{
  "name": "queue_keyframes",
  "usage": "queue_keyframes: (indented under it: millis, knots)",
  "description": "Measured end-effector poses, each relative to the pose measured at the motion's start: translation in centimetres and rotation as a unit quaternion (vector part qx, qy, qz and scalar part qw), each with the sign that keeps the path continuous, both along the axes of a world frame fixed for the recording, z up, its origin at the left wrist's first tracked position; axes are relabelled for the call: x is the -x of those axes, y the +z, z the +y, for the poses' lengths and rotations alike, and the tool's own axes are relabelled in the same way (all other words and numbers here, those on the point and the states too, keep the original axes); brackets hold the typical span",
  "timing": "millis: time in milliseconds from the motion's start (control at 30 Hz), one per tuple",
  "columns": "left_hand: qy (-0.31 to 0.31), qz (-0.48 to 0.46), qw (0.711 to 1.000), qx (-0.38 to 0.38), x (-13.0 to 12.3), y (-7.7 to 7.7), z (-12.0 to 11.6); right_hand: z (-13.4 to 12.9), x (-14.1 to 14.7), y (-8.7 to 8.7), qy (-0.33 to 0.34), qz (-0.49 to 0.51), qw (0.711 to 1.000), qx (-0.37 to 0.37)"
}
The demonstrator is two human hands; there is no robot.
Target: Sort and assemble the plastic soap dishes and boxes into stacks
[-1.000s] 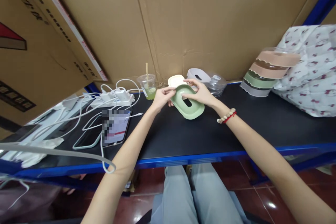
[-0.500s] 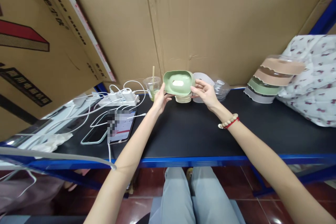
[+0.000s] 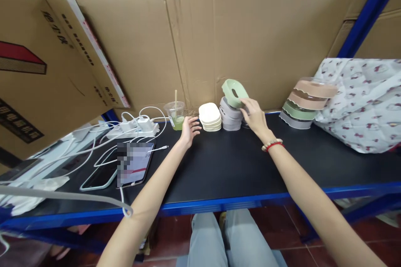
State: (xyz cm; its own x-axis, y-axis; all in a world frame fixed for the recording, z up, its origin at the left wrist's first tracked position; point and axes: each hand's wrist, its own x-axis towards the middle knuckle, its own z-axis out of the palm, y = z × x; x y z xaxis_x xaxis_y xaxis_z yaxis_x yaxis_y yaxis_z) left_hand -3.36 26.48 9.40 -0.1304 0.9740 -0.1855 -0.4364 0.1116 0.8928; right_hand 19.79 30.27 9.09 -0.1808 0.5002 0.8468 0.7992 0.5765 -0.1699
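Note:
My right hand [image 3: 254, 116] grips the lower right edge of a green oval dish [image 3: 234, 92] with an opening in its middle. The dish is tilted above a stack of grey pieces [image 3: 231, 119]. My left hand [image 3: 190, 132] is apart from it, with fingers spread and nothing held. Between that hand and the grey stack stands a pile of cream, rounded-square pieces [image 3: 210, 117]. A clear cup [image 3: 176, 117] with green liquid and a straw is just behind my left hand.
Two phones [image 3: 138, 162] [image 3: 102, 173] and a white power strip [image 3: 134, 132] with cables lie at the left. On the right, scalloped pieces [image 3: 302, 112] in peach, green and grey are stacked beside a patterned white cloth [image 3: 360, 104]. Cardboard [image 3: 194, 41] stands behind.
The green dish has moved right, from between both hands to above the grey stack, in my right hand only. My left hand has let go. The view has shifted.

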Motion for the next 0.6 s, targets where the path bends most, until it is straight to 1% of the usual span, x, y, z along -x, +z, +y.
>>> queue_keyframes:
  millis: [100,167,267,367,533,600]
  knots:
    - [-0.006,-0.001,1.000,0.001,-0.10,0.11,0.01,0.68,-0.31,-0.64,0.012,-0.016,0.999,0.030]
    - [-0.011,0.000,1.000,0.000,-0.17,0.15,-0.02,0.85,-0.44,-0.75,0.019,-0.013,0.999,0.037]
    - [-0.018,0.001,1.000,-0.003,-0.24,0.19,-0.06,0.82,-0.65,-0.53,0.024,-0.014,0.999,0.042]
    - [-0.019,0.002,1.000,-0.005,-0.23,0.25,-0.13,0.74,-0.87,-0.25,0.023,-0.023,0.998,0.063]
    - [-0.008,0.006,1.000,-0.008,-0.11,0.50,-0.29,0.62,-0.74,-0.14,-0.003,-0.012,0.994,0.107]
    - [-0.001,0.012,1.000,-0.011,-0.12,0.60,-0.36,0.50,-0.56,-0.08,0.002,-0.004,0.994,0.108]
